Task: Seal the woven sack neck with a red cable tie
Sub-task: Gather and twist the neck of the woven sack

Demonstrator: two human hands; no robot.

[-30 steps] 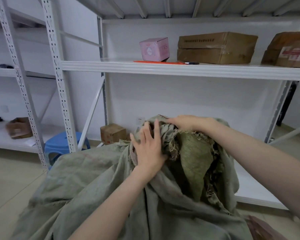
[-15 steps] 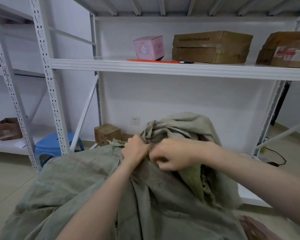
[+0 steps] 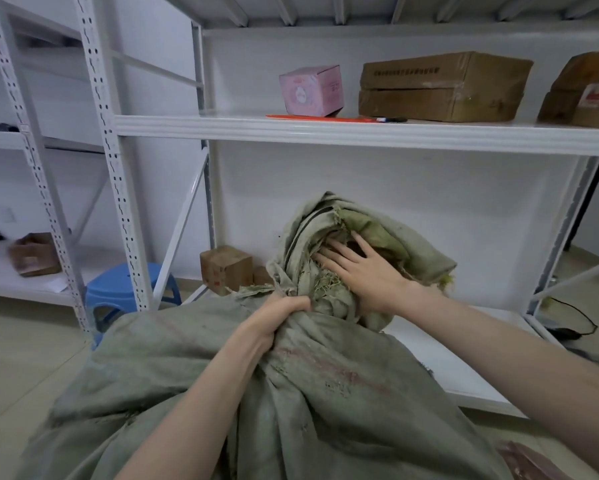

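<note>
Sack (image 3: 325, 393) slumped on the floor before white racking, neck (image 3: 320, 303) bunched in the left grip (image 3: 277, 317), clenched tight round the gathered cloth. Right grip (image 3: 364, 271) spread flat and holding nothing, pressed on the loose, frayed mouth above the bunch.

Judged to be the gathering stage, with no tie on the neck yet. Best done by sweeping the floppy mouth cloth inward with the flat palm, then twisting it all into one rope. Keep the left clamp low and firm, leaving a clear waist above the fist for the tie. Likely trouble: frayed strands and the greener inner layer slipping out of the bunch.

Tie (image 3: 322, 117), judged to be the long red strip, flat on the shelf (image 3: 222, 128) above and beyond the sack, well apart from both grips. Fetch it with the right while holding the neck with the left.

Sack bulky, with its contents hidden and only greener cloth showing in the mouth. On the shelf, just behind the tie, a pink box (image 3: 312, 90), its lid flap slightly raised, contents unseen. To the right, two brown cartons (image 3: 443, 86), shut and worn. On the floor behind the sack, a small carton (image 3: 226, 270), also shut. Blue stool (image 3: 128, 289) to its left, bearing nothing.
</note>
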